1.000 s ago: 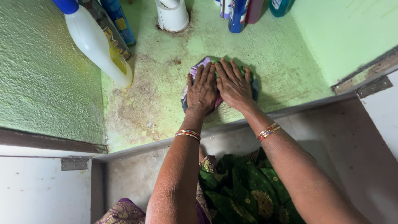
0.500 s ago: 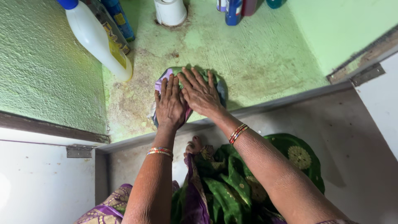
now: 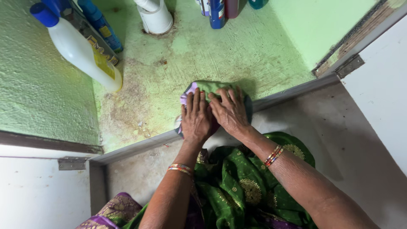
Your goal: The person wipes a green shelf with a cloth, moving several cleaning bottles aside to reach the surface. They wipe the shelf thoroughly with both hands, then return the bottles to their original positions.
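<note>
At the centre of the frame, both hands lie flat on a bunched cloth [image 3: 212, 91] of green and lilac, which sits on the stained green floor [image 3: 263, 55] just inside the cupboard's front edge; the left hand [image 3: 196, 118] and the right hand [image 3: 231, 112] lie side by side, touching, fingers straight and only slightly apart, palms bearing down, nothing pinched. The cloth looks soft, light and limp, likely to crumple and slide under pressure; it seems best held by flat palms on top or gathered at its free edge toward the upper side. At upper left a white bottle with a blue cap [image 3: 78, 48] leans; a white pipe [image 3: 154, 17] stands at top centre.
</note>
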